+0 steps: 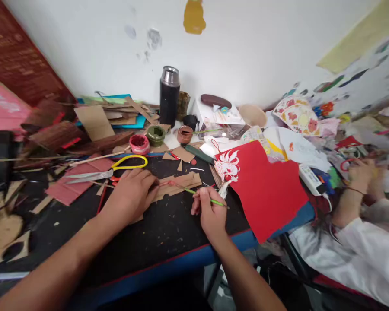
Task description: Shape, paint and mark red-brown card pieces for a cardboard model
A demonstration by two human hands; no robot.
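My right hand [211, 209] pinches a slim green paintbrush [190, 190], its reddish tip angled left over a cardboard strip [188, 181]. At the tip lies a thin reddish piece [164, 183], its other end under the bent fingers of my left hand [134, 192]. Those fingers are closed and partly hide what they hold. Beyond the left hand lie yellow-handled scissors [129, 161], blades pointing left over a pink-red card [79, 179]. Open paint jars stand behind the strip: pink-red [139, 144], green [155, 135] and brown [184, 134].
A black flask [169, 97] stands by the wall. Red paper [269, 190] with a white cut-out [227, 166] overhangs the table's front edge. A green-handled tool [199, 153] lies beside it. Cardboard scraps [95, 123] pile at left. Another person's hands [359, 177] are at far right.
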